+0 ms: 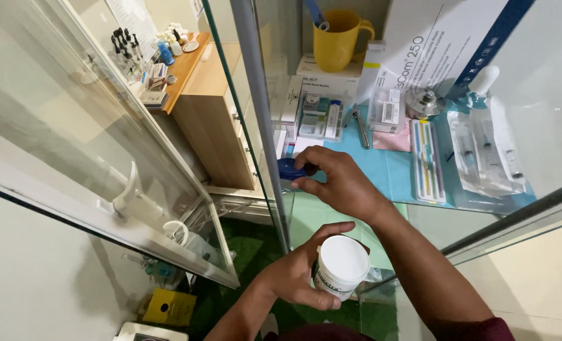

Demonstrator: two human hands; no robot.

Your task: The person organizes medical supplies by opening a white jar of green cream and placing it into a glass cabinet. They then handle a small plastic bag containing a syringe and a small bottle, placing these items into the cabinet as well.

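Observation:
My left hand (296, 275) grips a small white round jar (339, 265) with a white lid, held in front of an open glass cabinet. My right hand (337, 180) reaches onto the glass shelf and pinches a dark blue flat round object (291, 168) at the shelf's front left edge. The shelf is lined with a light blue sheet (391, 170). Which part of the blue object my fingers cover is hidden.
On the shelf stand a yellow mug (336, 39), white boxes (432, 44), packaged syringes (486, 151), a strip pack (427, 161) and a metal tool (360, 128). The open glass door (104, 158) swings left. A wooden cabinet (211, 107) with small bottles stands beyond.

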